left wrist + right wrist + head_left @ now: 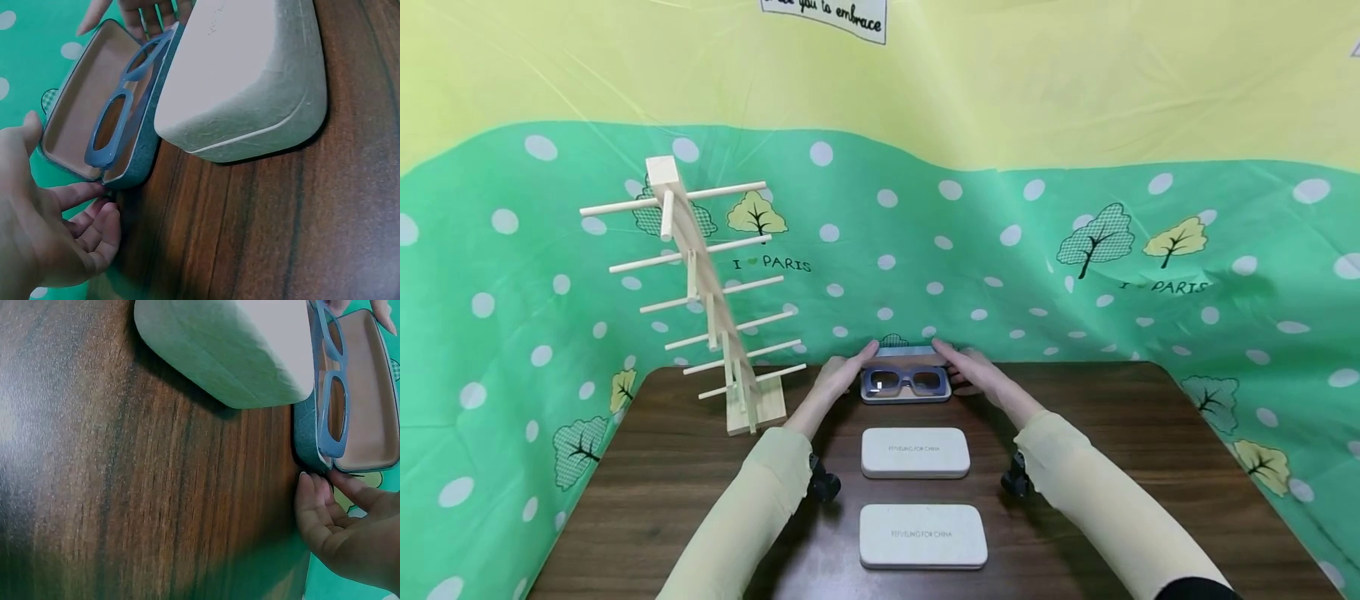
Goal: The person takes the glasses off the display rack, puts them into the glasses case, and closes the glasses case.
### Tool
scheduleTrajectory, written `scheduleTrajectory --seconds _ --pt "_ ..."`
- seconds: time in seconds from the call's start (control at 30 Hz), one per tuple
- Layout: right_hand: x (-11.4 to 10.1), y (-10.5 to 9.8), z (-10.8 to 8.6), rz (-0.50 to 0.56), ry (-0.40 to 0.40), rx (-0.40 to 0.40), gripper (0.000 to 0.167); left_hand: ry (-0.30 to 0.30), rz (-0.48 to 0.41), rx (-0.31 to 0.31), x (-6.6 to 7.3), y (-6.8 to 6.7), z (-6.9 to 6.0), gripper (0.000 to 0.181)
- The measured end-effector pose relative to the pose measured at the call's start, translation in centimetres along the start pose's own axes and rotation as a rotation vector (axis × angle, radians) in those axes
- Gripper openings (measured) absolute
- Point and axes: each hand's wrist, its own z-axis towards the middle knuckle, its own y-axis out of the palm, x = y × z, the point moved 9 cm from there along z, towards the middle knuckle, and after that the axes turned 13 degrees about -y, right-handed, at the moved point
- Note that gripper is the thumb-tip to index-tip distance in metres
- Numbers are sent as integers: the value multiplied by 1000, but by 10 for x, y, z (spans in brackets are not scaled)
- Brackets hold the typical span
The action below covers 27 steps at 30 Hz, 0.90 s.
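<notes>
A blue-grey glasses case [906, 400] stands open at the back of the table, its lid raised and its lining brownish pink. Inside lie blue-framed sunglasses [907, 377] with dark lenses, facing the front. My left hand [838, 372] is at the case's left end, thumb raised beside the lid. In the left wrist view its forefinger reaches the case's corner, and the other fingers bend loosely. On the opposite end, my right hand [979, 377] has its fingertips at the corner near the hinge. In the head view its thumb is by the lid.
Two closed pale glasses cases, a middle one [915, 452] and a nearer one [922, 536], lie in line in front of the open case. At the left stands a wooden rack [700, 275] with several pegs. A patterned cloth [1000, 250] hangs behind the table [1112, 450].
</notes>
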Motion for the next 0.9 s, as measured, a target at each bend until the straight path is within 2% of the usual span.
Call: scheduleTrajectory --seconds 0.5,0.9 --pt "-3 0 1 -30 36 -55 90 -26 19 -88 2 -1 1 97" --pt "1 -3 -1 -40 33 -96 93 -35 -28 -153 1 3 3 93"
